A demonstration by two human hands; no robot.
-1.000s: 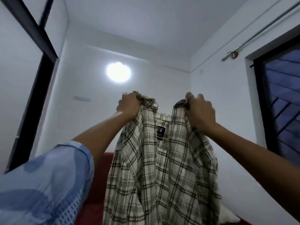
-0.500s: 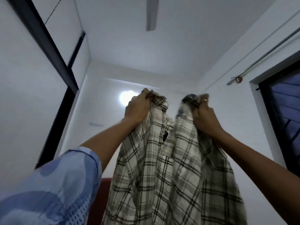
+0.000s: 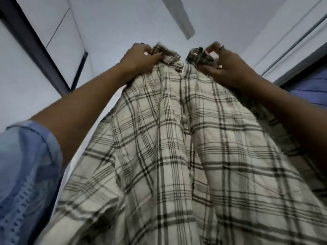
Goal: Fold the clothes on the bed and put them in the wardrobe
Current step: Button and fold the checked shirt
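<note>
A cream shirt with dark plaid lines (image 3: 177,147) hangs in front of me and fills most of the lower view. My left hand (image 3: 139,61) grips its collar edge at the upper left. My right hand (image 3: 223,64) pinches the other collar edge at the upper right. Both arms are raised high, with the shirt spread between them. The bed and any other clothes are hidden behind the shirt.
A dark-framed white wardrobe panel (image 3: 44,50) rises on the left. A ceiling fan blade (image 3: 180,16) is overhead. At the right are a curtain rod (image 3: 300,38) and a dark window frame (image 3: 304,68). My blue sleeve (image 3: 26,165) is at lower left.
Both hands have lifted the shirt higher and closer to the camera. The view has tilted up toward the ceiling, so the wall lamp and the red bed are out of sight.
</note>
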